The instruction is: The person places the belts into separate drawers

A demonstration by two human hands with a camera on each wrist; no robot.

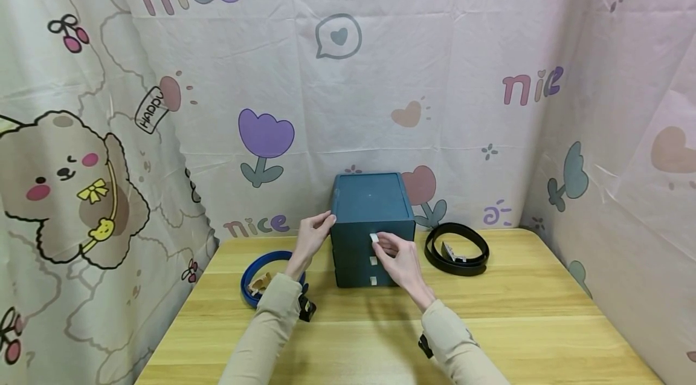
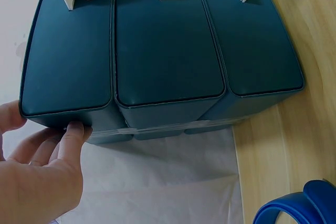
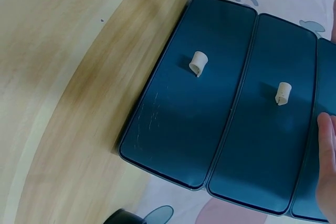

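I've got the teal drawer box [image 1: 361, 214] on my feed, sitting on the desk [image 1: 348, 336] between a blue belt [image 1: 246, 281] and a black belt [image 1: 459, 268]. My right hand [image 1: 400, 259] has its fingers pinching the top pull tab [image 1: 373, 238]; my left hand [image 1: 311, 239] grips the box's upper front-left corner.

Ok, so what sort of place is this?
Probably a makeshift tabletop filming corner, perhaps at home: cartoon-print curtains hang behind and beside a wooden table that holds a drawer box.
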